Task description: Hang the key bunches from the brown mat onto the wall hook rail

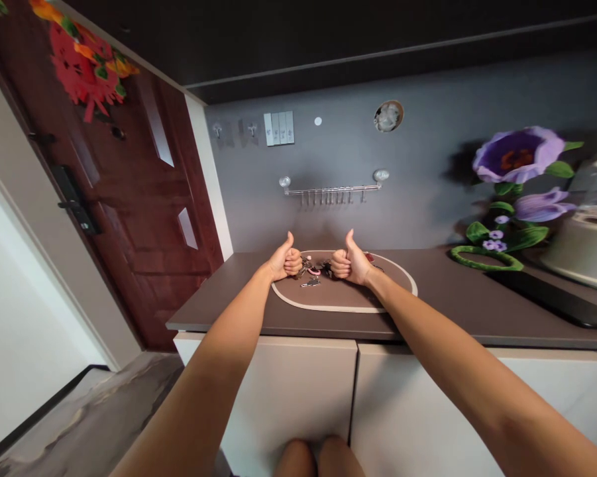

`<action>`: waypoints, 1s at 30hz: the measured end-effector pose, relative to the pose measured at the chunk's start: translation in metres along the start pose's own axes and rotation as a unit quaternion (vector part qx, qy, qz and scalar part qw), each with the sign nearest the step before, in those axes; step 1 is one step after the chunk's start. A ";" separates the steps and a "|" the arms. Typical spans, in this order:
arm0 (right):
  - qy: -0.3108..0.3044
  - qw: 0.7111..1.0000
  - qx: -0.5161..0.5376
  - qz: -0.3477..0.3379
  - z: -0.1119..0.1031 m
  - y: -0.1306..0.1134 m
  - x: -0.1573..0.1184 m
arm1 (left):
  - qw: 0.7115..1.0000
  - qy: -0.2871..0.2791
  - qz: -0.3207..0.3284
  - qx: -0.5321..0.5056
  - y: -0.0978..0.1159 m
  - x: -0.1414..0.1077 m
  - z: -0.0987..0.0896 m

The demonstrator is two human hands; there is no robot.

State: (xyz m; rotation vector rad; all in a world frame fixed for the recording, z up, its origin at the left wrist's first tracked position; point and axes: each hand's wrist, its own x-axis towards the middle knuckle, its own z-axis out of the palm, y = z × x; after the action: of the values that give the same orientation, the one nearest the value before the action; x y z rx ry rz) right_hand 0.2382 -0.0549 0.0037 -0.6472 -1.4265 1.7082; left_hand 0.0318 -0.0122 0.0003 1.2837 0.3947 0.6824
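Note:
My left hand [285, 259] is curled in a fist with its thumb pointing up, above the left part of an oval mat [298, 296]. Facing it, my right hand [350, 260] makes the same thumb-up fist over the mat's right part. Nothing shows in either fist. Between and behind them several keys [311, 283] lie on the mat, along with a pink ring-shaped piece [314, 270]. A small dark red item [369, 258] is behind my right hand, partly hidden by it.
On the wall hangs a rail with hooks [332, 191]. Purple fabric flowers [519, 156], a black flat object [551, 299] and a pale domed appliance [584, 245] stand or lie at the right of the countertop [437, 291]. Left is a dark red door [149, 218].

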 end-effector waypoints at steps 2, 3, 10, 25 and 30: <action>0.008 1.000 0.009 0.003 -0.004 0.002 -0.002 | 1.000 0.006 0.006 -0.014 -0.001 0.000 -0.002; 0.012 1.000 0.011 0.005 -0.005 0.003 -0.003 | 1.000 0.010 0.010 -0.021 -0.002 -0.001 -0.003; 0.030 0.999 0.008 0.015 -0.006 0.005 -0.004 | 0.999 0.009 0.018 -0.045 -0.001 -0.001 -0.002; 0.186 0.970 -0.089 -0.127 0.030 -0.030 0.041 | 0.894 0.321 0.226 0.217 0.036 0.006 -0.005; 0.313 0.921 -0.144 -0.182 0.028 -0.013 0.066 | 0.809 0.349 0.243 0.406 0.023 0.010 -0.018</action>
State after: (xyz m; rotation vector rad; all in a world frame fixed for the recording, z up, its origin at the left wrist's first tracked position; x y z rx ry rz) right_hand 0.1827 -0.0149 0.0296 -0.9201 -1.2323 0.8872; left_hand 0.0228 0.0108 0.0193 1.9495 1.0635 1.5476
